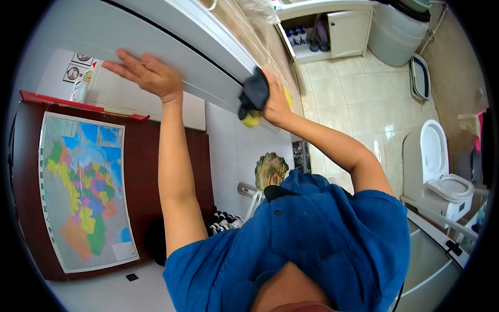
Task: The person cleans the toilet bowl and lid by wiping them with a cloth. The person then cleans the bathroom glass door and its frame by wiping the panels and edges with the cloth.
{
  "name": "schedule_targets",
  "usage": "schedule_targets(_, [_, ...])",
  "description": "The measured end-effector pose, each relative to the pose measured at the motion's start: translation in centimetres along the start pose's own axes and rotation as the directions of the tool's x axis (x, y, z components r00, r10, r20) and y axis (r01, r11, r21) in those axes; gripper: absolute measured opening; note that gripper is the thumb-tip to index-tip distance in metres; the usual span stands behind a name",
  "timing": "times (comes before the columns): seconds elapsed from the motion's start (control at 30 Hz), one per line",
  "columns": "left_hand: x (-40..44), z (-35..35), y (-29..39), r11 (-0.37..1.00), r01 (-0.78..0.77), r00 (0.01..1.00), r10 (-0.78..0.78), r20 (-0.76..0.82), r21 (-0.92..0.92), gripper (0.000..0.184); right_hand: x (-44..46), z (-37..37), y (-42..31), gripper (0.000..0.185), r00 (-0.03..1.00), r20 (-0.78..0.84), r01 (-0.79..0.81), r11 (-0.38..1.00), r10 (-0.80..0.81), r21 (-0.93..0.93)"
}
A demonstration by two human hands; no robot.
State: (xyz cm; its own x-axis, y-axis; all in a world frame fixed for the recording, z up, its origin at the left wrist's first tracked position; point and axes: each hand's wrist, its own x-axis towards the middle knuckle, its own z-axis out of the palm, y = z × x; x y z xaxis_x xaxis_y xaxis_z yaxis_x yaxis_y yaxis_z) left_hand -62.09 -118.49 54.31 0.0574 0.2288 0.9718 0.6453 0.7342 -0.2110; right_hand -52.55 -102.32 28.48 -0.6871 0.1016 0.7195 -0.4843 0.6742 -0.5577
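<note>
My left hand [148, 75] is raised, its fingers spread apart, resting on or very near the grey door panel [202, 65]; nothing is in it. A bunched dark grey and yellow cloth [253, 92] is gripped in my right hand [276, 101], whose fingers wrap round its far side. The cloth lies against or close to the edge of the panel, beside the white frame [208, 26]. Part of the cloth is hidden behind my fingers.
To the right is a tiled bathroom floor [358, 104] with a toilet [434, 151], a large barrel [397, 34], a folded basin [420, 77] and an open cabinet [351, 32]. A map [86, 192] lies on a dark red surface at left. A patterned mat [270, 169] is below.
</note>
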Motion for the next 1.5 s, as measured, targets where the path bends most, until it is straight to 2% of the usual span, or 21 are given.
schedule_targets(0.03, [-0.2, -0.1, -0.3, 1.0, -0.002, 1.0, 0.002, 0.006, 0.014, 0.051, 1.9, -0.7, -2.0, 0.09, 0.974, -0.094, -0.153, 0.898, 0.208, 0.412])
schedule_targets(0.07, [-0.3, -0.2, -0.6, 1.0, -0.004, 1.0, 0.003, 0.011, 0.029, 0.051, 3.5, 0.1, -2.3, 0.102, 0.974, -0.171, -0.082, 0.932, 0.151, 0.353])
schedule_targets(0.13, [-0.2, 0.1, 0.2, 1.0, 0.005, 1.0, -0.005, -0.004, 0.01, 0.05, 8.0, -2.0, -5.8, 0.099, 0.945, -0.309, 0.049, 0.883, 0.11, 0.467])
schedule_targets(0.2, [-0.2, 0.2, 0.1, 1.0, -0.006, 1.0, 0.006, -0.005, 0.03, 0.05, 11.5, -1.9, -7.5, 0.08, 0.873, -0.487, 0.178, 0.913, 0.025, 0.367])
schedule_targets(0.23, [-0.3, 0.2, -0.3, 0.999, -0.013, 1.0, 0.013, -0.002, 0.04, 0.05, 12.2, -2.1, -7.7, 0.063, 0.884, -0.456, 0.175, 0.977, -0.103, 0.12])
schedule_targets(0.3, [-0.6, 0.2, -0.4, 0.997, -0.029, 1.0, 0.028, 0.011, 0.071, 0.05, 12.0, -2.3, -8.0, 0.056, 0.855, -0.508, 0.172, 0.982, -0.107, 0.083])
schedule_targets(0.4, [-0.6, 0.3, 0.1, 0.998, -0.021, 1.0, 0.021, 0.011, 0.056, 0.049, 8.2, 0.9, -4.2, 0.057, 0.909, -0.406, 0.12, 0.991, -0.088, 0.053])
schedule_targets(0.5, [-1.1, 0.2, -0.8, 0.992, -0.017, 0.999, 0.013, 0.03, 0.128, 0.049, 0.9, 1.9, -0.8, 0.061, 0.954, -0.214, -0.079, 0.865, 0.21, 0.495])
schedule_targets(0.53, [-0.9, 0.2, -0.2, 0.99, -0.021, 0.999, 0.015, 0.038, 0.14, 0.049, -1.8, 3.0, 0.6, 0.059, 0.918, -0.198, -0.184, 0.813, 0.343, 0.553])
schedule_targets(0.57, [-0.9, 0.2, 0.0, 0.99, -0.016, 0.999, 0.011, 0.037, 0.143, 0.049, -4.1, 3.3, 2.2, 0.063, 0.949, -0.166, -0.171, 0.883, 0.266, 0.436])
schedule_targets(0.63, [-0.9, 0.1, 0.0, 0.988, -0.013, 0.999, 0.006, 0.047, 0.151, 0.049, -7.5, 4.7, 4.3, 0.07, 0.953, -0.104, -0.247, 0.93, 0.284, 0.273])
schedule_targets(0.73, [-1.0, 0.0, 0.0, 0.989, -0.003, 0.999, -0.005, 0.053, 0.148, 0.049, -8.0, 4.5, 3.4, 0.073, 0.986, -0.057, -0.164, 0.976, 0.158, -0.14])
schedule_targets(0.83, [-1.1, 0.1, -0.3, 0.991, -0.017, 0.998, 0.009, 0.061, 0.135, 0.049, -5.5, 4.0, 0.0, 0.069, 0.936, -0.138, -0.283, 0.926, 0.323, 0.249])
schedule_targets(1.0, [-1.5, 0.0, -0.4, 0.996, 0.044, 0.997, -0.049, 0.061, 0.082, 0.048, 2.3, 2.3, -3.8, 0.076, 0.946, -0.316, -0.051, 0.994, 0.077, 0.092])
schedule_targets(1.1, [-1.5, 0.0, -0.5, 0.995, 0.042, 0.997, -0.047, 0.061, 0.087, 0.048, 1.0, 4.1, -1.9, 0.085, 0.908, -0.38, -0.064, 0.955, 0.176, 0.29])
schedule_targets(1.2, [-1.6, 0.1, -0.4, 0.997, 0.035, 0.998, -0.039, 0.056, 0.062, 0.048, -3.7, 4.4, 1.0, 0.097, 0.89, -0.207, -0.274, 0.84, 0.406, 0.469])
schedule_targets(1.27, [-1.7, 0.1, -0.4, 0.997, 0.026, 0.998, -0.03, 0.061, 0.078, 0.048, -7.3, 4.7, 2.6, 0.085, 0.894, -0.13, -0.359, 0.859, 0.429, 0.365])
schedule_targets(1.3, [-1.8, -0.1, -0.5, 0.996, 0.009, 0.998, -0.014, 0.063, 0.087, 0.048, -8.7, 5.1, 3.0, 0.074, 0.85, -0.14, -0.402, 0.797, 0.508, 0.451])
schedule_targets(1.33, [-1.9, -0.1, -0.8, 0.996, -0.005, 0.998, -0.001, 0.063, 0.091, 0.048, -11.0, 7.1, 4.7, 0.06, 0.897, -0.166, -0.369, 0.9, 0.411, 0.234])
schedule_targets(1.4, [-1.8, 0.0, -0.3, 0.98, 0.022, 0.998, -0.033, 0.053, 0.196, 0.047, -14.8, 9.0, 7.1, 0.045, 0.75, 0.174, -0.654, 0.755, 0.638, 0.052])
schedule_targets(1.5, [-1.8, 0.0, -0.4, 0.99, -0.02, 0.999, 0.015, 0.044, 0.136, 0.047, -18.4, 9.3, 9.4, 0.032, 0.733, 0.206, -0.676, 0.728, 0.648, 0.116])
